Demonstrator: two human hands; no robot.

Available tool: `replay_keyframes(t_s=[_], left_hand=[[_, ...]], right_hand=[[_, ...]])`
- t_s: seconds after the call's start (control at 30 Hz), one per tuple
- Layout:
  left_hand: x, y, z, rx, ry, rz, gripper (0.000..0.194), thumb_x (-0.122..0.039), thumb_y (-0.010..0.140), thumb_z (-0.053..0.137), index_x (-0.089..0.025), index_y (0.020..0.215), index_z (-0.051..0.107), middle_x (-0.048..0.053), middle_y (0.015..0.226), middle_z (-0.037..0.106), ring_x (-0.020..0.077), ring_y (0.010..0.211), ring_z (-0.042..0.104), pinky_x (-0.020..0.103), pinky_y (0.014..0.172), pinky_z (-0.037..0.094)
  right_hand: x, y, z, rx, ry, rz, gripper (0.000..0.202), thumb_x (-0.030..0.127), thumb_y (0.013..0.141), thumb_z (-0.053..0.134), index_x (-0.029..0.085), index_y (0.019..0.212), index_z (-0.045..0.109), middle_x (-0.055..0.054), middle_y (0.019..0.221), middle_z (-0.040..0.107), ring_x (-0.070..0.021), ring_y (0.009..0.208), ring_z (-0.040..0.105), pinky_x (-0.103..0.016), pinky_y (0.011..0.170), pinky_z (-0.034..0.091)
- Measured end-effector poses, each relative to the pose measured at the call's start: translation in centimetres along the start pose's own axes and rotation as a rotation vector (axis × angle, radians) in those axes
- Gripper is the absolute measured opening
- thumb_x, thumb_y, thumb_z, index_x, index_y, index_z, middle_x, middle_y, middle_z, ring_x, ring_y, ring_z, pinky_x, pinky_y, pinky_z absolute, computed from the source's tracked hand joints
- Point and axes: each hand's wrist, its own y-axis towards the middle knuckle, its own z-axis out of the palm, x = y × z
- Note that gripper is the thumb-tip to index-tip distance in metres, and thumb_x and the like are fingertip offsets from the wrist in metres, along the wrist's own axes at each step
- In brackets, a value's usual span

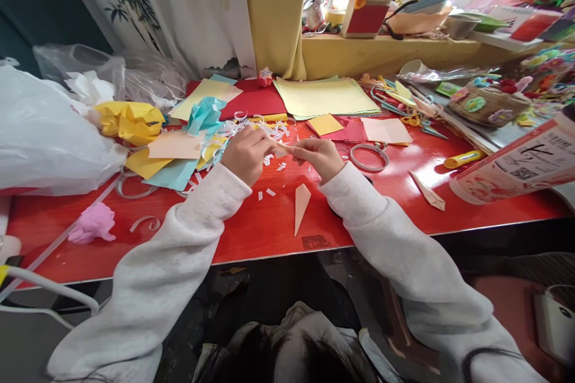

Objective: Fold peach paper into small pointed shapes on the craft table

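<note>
Between my two hands a small folded piece of peach paper (282, 148) is held above the table, partly hidden by fingers. My left hand (250, 154) pinches its left end, and my right hand (318, 157) grips the right end between thumb and fingers. Below them on the red table (251, 233) lies a kite-shaped folded peach paper (302, 206), its narrow tip toward the near edge. Another folded paper piece (429, 192) rests farther right. White paper scraps (269, 192) are scattered under and behind my hands.
Crumpled yellow paper (130, 121), teal paper (205, 115) and a white plastic bag (54, 131) crowd the left. Yellow sheets (327, 96) lie at the back. A roll of clear tape (369, 166), a yellow glue stick (463, 159) and a large printed cup (516, 161) are on the right.
</note>
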Motion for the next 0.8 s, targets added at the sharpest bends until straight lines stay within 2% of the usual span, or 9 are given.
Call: replay_keyframes(t_s=[0.4, 0.8], left_hand=[[-0.68, -0.04, -0.76, 0.159, 0.079, -0.025, 0.021, -0.027, 0.079, 0.042, -0.014, 0.075, 0.058, 0.007, 0.076, 0.054, 0.0206, 0.078, 0.046, 0.033, 0.066, 0.035], [-0.28, -0.16, -0.45, 0.115, 0.154, 0.043, 0.021, -0.032, 0.079, 0.045, -0.015, 0.071, 0.056, 0.005, 0.073, 0.054, 0.0191, 0.074, 0.047, 0.031, 0.062, 0.033]], right_hand=[[-0.17, 0.12, -0.02, 0.015, 0.074, 0.058, 0.021, 0.032, 0.060, 0.064, 0.012, 0.063, 0.061, 0.001, 0.053, 0.053, -0.0059, 0.050, 0.046, -0.021, 0.051, 0.038], [-0.19, 0.10, 0.22, 0.043, 0.149, 0.113, 0.020, 0.031, 0.058, 0.065, 0.012, 0.057, 0.059, 0.001, 0.051, 0.051, -0.0052, 0.049, 0.045, -0.021, 0.051, 0.037]])
